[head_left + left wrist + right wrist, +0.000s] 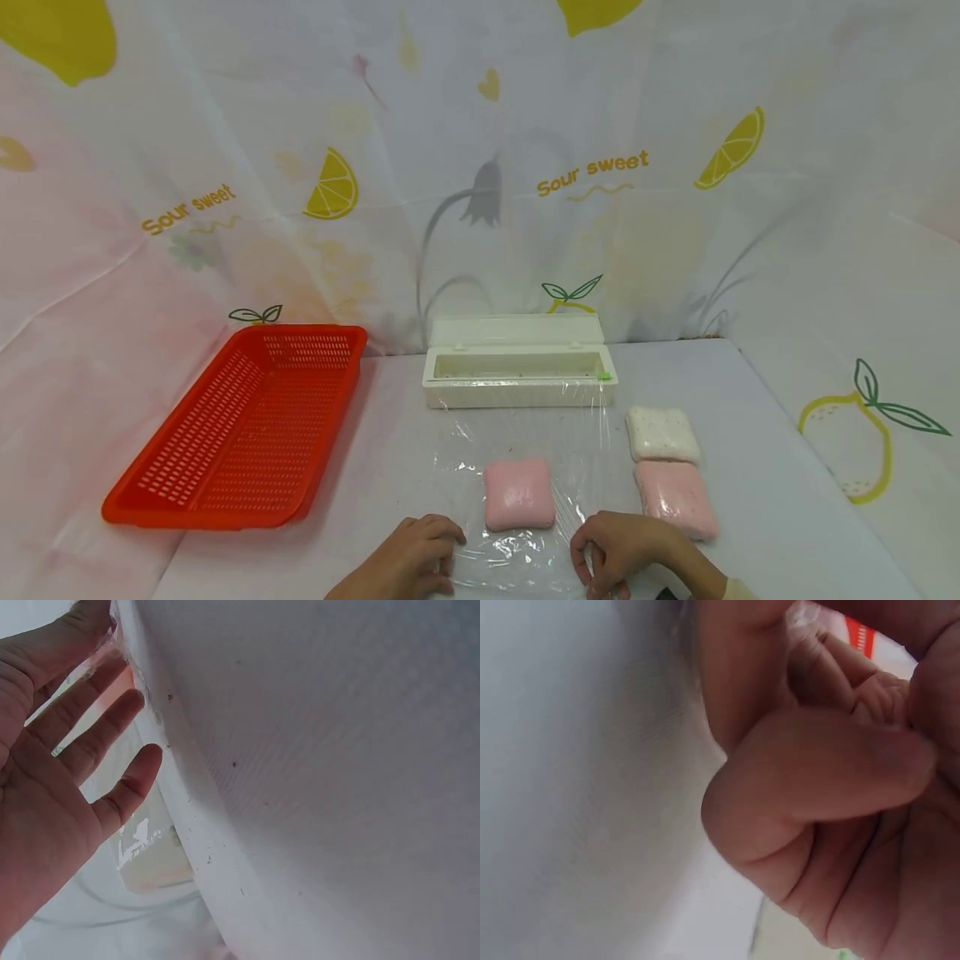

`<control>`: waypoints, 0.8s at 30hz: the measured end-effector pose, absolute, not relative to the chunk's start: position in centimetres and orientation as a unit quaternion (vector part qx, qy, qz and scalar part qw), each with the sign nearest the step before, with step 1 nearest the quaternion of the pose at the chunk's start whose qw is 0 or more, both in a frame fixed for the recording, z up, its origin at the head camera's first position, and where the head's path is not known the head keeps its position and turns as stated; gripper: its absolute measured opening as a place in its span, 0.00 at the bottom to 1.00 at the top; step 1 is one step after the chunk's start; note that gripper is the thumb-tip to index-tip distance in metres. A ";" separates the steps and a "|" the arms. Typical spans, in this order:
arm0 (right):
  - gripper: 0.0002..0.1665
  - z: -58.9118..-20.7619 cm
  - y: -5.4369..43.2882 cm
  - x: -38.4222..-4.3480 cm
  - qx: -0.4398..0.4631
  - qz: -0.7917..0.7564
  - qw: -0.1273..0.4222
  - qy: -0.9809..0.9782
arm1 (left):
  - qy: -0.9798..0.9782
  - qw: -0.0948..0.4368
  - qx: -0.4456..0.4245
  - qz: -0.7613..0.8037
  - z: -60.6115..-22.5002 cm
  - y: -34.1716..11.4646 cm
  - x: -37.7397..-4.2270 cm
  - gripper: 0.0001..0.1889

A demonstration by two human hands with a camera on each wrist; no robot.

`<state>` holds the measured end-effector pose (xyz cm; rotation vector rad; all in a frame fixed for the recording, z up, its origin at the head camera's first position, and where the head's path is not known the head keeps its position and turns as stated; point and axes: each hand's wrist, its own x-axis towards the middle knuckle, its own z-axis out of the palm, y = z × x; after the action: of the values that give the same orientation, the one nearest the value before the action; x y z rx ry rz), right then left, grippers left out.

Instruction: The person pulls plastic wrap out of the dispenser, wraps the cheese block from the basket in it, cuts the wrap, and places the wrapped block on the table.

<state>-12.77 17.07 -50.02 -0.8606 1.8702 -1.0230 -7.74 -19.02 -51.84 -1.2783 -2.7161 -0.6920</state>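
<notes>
A sheet of clear cling film (pixel 465 467) stretches from the white cling film box (pixel 517 395) toward the front of the table. On it sits a pink, rounded square block (pixel 519 495); its exact kind is unclear. My left hand (pixel 417 557) pinches the film's near left part. In the left wrist view, the left hand (pixel 67 750) has its thumb and forefinger at the film while the other fingers are loosely spread. My right hand (pixel 618 550) grips the film's near right part. Curled fingers of the right hand (pixel 817 772) fill the right wrist view, largely hiding the film.
To the right lie a white square block (pixel 663 434) and another pink block (pixel 677 498), both with a shiny wrapped look. A red perforated basket (pixel 315 475) stands at the left. The box's lid (pixel 517 329) is raised against the printed cloth backdrop (pixel 480 167). A green slider (pixel 604 377) sits at the box's right end.
</notes>
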 end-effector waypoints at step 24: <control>0.06 -45.7 20.0 -12.6 -0.379 -0.435 0.190 0.794 | -0.866 0.056 -0.248 -0.431 -50.1 -18.3 -7.8 0.02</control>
<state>-12.59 20.00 -45.72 -1.0653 2.2313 -1.2225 -7.76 -18.31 -50.12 -0.7528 -2.6273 -1.3074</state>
